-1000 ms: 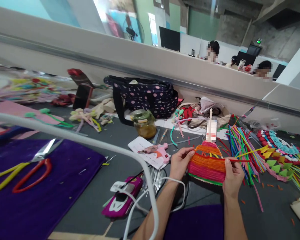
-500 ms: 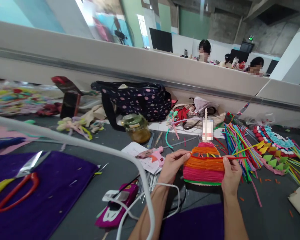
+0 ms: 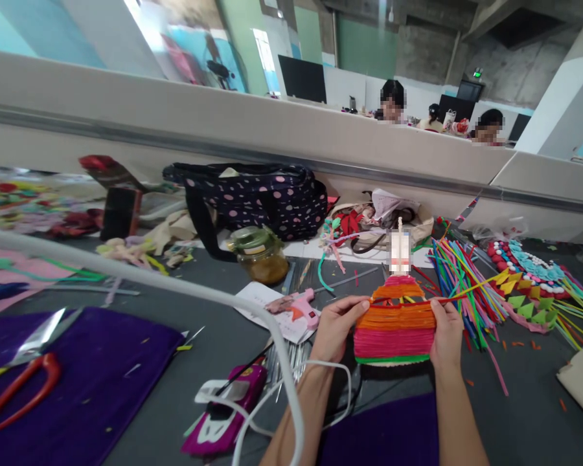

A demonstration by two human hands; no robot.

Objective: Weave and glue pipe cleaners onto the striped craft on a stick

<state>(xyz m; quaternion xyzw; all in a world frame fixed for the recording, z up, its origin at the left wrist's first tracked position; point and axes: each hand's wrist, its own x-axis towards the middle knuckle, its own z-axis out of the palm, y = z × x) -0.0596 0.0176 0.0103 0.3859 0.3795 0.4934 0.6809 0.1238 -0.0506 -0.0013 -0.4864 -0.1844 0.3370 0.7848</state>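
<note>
1 glue gun (image 3: 298, 304), 1 jar (image 3: 258, 253), 1 dotted bag (image 3: 257, 197), 1 scissors (image 3: 19, 369), 2 hands.

Your right hand (image 3: 445, 334) covers the right edge of the striped pink-and-orange pipe-cleaner doll skirt (image 3: 394, 320), and your left hand (image 3: 337, 323) hides its left edge. Above the skirt, the doll's upper part is blurred out. Left of the skirt, the white curved tube (image 3: 184, 291) crosses the gray table (image 3: 515, 414) and masks part of the pink hot glue gun's paper sheet (image 3: 272, 304). Far left of the skirt, the red-handled scissors (image 3: 19, 382) run off the frame's edge. Behind it, the seated people's faces are blurred.
</note>
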